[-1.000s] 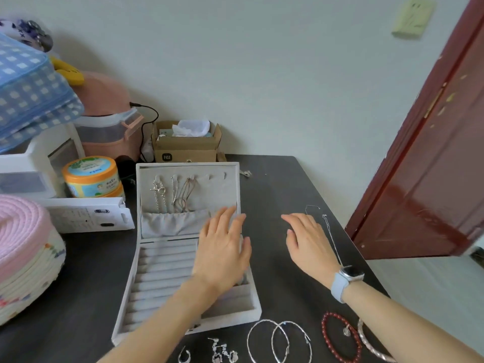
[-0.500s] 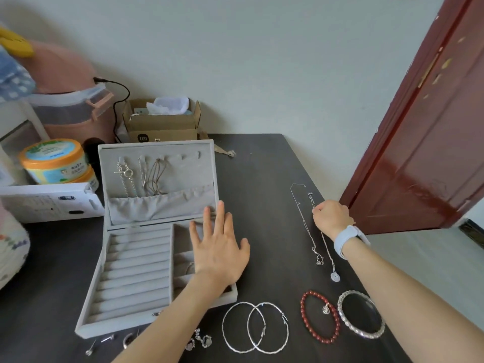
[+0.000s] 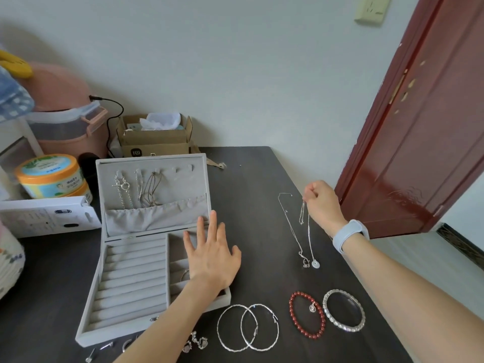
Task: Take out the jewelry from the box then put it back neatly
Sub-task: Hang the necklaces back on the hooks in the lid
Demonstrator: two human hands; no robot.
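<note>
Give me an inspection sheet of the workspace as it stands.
Surface: dark table, no spills seen.
Job's things: grey box open, chains hung in its lid; hoops, red bracelet, bangle, two necklaces and small pieces out on the table.
Clutter: tub, white carton, cardboard box, pink container.
Hands: left hand open over the box; right hand pinches one necklace's chain.
Cables: black cable behind the box.
Surroundings: red door, wall socket.

Head-worn wide-angle view, looking forward and down, close over table [image 3: 262,195]
</note>
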